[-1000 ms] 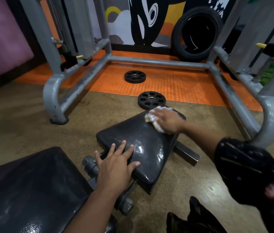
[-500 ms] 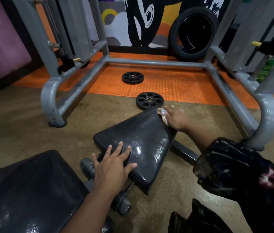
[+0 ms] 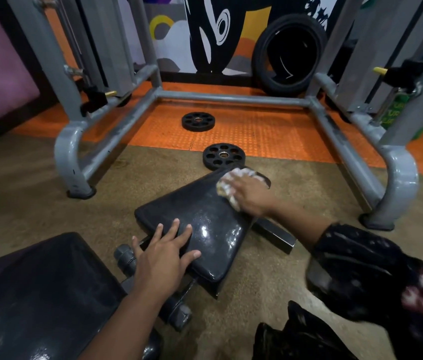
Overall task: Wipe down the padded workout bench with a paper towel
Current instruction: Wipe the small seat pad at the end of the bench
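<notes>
Right hand (image 3: 250, 194) is down on the far, narrow end of the black seat pad (image 3: 202, 216), fingers curled over a crumpled white paper towel (image 3: 231, 187) and pressing it onto the vinyl. The towel sits bunched under the palm and fingers, spilling out on the far and left sides of the hand, right at the pad's top corner. Left hand (image 3: 165, 253) lies flat on the near, wide end of the same pad, fingers spread and straight, gripping nothing, thumb out toward the glossy patch in the middle. The pad tilts up toward the person. Lower left, the larger back pad (image 3: 41, 294) fills the corner. Just past the towel a black weight plate (image 3: 224, 156) lies on the floor, a second plate (image 3: 198, 121) further off on the orange mat (image 3: 270, 136). A grey steel frame (image 3: 231, 98) rings it all, with a tyre (image 3: 289, 55) leaning behind.
</notes>
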